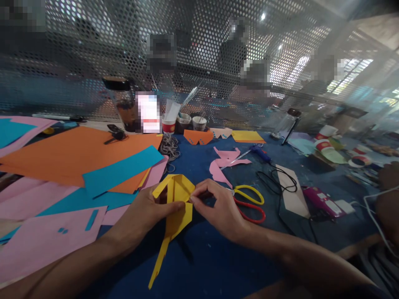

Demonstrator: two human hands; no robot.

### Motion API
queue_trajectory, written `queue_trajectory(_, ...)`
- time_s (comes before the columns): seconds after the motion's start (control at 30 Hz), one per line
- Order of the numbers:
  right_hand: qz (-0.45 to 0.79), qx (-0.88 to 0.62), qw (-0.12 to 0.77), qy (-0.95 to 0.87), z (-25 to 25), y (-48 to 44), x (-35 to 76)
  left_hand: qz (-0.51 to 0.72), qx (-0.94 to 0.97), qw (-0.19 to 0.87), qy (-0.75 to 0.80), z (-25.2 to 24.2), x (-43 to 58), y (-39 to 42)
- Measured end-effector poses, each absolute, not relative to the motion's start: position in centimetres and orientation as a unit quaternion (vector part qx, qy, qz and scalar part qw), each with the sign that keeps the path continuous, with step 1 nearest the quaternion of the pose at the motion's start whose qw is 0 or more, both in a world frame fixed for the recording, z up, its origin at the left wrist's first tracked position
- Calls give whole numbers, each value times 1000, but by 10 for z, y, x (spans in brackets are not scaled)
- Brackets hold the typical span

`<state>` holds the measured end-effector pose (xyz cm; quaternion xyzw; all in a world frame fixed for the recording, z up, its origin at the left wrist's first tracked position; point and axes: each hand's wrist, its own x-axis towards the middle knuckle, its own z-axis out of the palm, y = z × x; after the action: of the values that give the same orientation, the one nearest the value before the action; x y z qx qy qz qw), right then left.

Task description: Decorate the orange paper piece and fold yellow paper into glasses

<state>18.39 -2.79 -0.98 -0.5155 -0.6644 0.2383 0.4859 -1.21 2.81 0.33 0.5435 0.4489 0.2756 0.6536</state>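
A folded yellow paper piece (179, 218) is held up over the blue table, with a long narrow strip hanging down from it. My left hand (158, 205) grips its left side, thumb across the front and the other fingers behind the paper. My right hand (215, 203) pinches the paper's right edge between thumb and fingertips. Just beyond my right hand lie scissors (249, 203) with one yellow and one red handle loop. Pink paper cutouts (226, 162) lie farther back, beside a blue glue gun (260, 153).
Orange sheets (62, 153), a blue strip (121, 170) and pink sheets (71, 236) cover the left. Grey string (170, 146), cups (199, 122) and a jar (123, 104) stand or lie behind. A black cable (274, 193) and purple box (324, 201) are right.
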Motion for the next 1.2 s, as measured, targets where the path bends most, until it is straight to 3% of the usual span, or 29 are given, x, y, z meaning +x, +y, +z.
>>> queue_trajectory(1.2,263,-549,472,-638,-10,-26,182,297,611,561,473,10,-7,25)
